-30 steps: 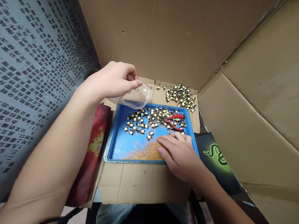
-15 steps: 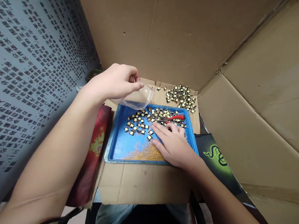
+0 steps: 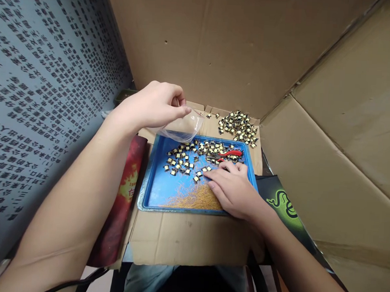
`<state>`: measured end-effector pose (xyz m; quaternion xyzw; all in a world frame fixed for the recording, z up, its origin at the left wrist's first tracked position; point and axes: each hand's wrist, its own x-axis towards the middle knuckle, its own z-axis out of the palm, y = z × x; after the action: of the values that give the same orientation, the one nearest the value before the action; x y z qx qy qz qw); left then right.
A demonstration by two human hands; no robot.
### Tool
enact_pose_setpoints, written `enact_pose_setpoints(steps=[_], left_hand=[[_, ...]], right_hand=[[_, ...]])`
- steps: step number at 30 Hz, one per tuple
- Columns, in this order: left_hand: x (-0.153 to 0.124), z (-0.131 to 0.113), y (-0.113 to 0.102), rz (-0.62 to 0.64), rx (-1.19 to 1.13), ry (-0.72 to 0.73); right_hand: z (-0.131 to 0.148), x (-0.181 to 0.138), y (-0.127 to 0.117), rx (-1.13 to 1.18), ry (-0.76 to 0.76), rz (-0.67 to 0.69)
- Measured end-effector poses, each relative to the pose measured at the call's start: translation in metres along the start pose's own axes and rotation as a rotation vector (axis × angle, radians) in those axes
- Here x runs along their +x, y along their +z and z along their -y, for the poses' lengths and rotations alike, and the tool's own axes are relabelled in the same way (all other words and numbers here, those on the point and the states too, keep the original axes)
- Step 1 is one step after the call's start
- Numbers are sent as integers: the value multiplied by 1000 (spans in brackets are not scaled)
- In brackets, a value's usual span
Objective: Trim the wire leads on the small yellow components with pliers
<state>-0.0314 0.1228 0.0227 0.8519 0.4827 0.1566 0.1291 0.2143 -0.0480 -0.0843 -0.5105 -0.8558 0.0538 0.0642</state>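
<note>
My left hand [image 3: 164, 103] pinches the edge of a clear plastic bag [image 3: 194, 124] between thumb and fingers, over the back left of a blue tray [image 3: 156, 179]. Inside the tray lie many small yellow-and-black coil transformers [image 3: 180, 155] with thin wire ends. My right hand [image 3: 234, 187] rests over the tray's right side, its index finger stretched to a few transformers [image 3: 198, 176] and its thumb apart from it. The other fingers are bent beside red-handled pliers [image 3: 230, 154]. A heap of copper-coloured wire clippings [image 3: 195, 198] lies along the front of the tray.
Another pile of transformers [image 3: 238, 126] sits on cardboard behind the tray. Cardboard walls [image 3: 220, 42] stand at the back and right, with a printed sheet [image 3: 48, 68] on the left. A red printed mat [image 3: 119, 212] and a black-and-green one [image 3: 283, 203] flank the tray.
My right hand has drawn back slightly to the right, with a few transformers now lying together by its index fingertip. The left hand still holds the bag in nearly the same place.
</note>
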Motion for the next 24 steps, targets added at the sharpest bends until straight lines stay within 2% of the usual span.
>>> enact_pose_setpoints(steps=[4, 9, 15, 24], left_hand=[[0, -1, 0, -2, -32, -10], [-1, -2, 1, 5, -4, 5], [-1, -2, 1, -1, -8, 11], [1, -4, 3, 7, 59, 37]], right_hand=[[-5, -4, 5, -76, -1, -2], [-3, -3, 9, -108, 74, -48], [8, -2, 4, -50, -49, 2], [8, 21, 13, -39, 49, 35]])
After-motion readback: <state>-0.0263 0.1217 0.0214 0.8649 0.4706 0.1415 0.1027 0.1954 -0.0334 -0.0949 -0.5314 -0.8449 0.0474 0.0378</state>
